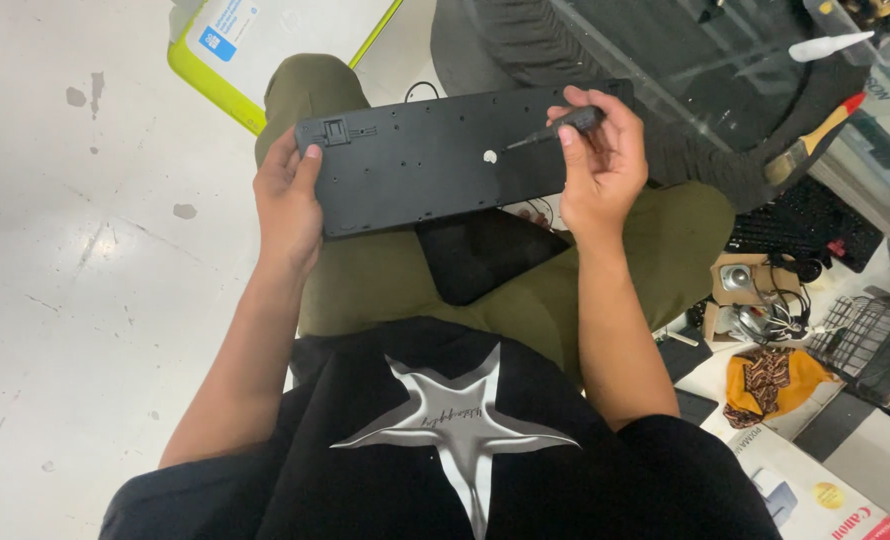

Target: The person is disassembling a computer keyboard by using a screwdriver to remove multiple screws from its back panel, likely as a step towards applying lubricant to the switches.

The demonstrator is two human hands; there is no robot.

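Keyboard (435,160), a flat black plastic slab turned underside up, lay across the person's lap on olive trousers, apparently so its screw holes faced the camera. Left hand (287,200) closed its grip on the near left edge to steady it. Right hand (600,160) pinched a slim dark screwdriver (560,125), tip angled toward the matte back panel.

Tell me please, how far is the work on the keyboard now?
Early to middle, it seems. Done: the keyboard lies back side up on the lap. In hand: the left hand steadies its left end, and the right hand holds a screwdriver with its tip at the back panel. Left: the back cover is still on; whether any screws are out, I cannot tell.
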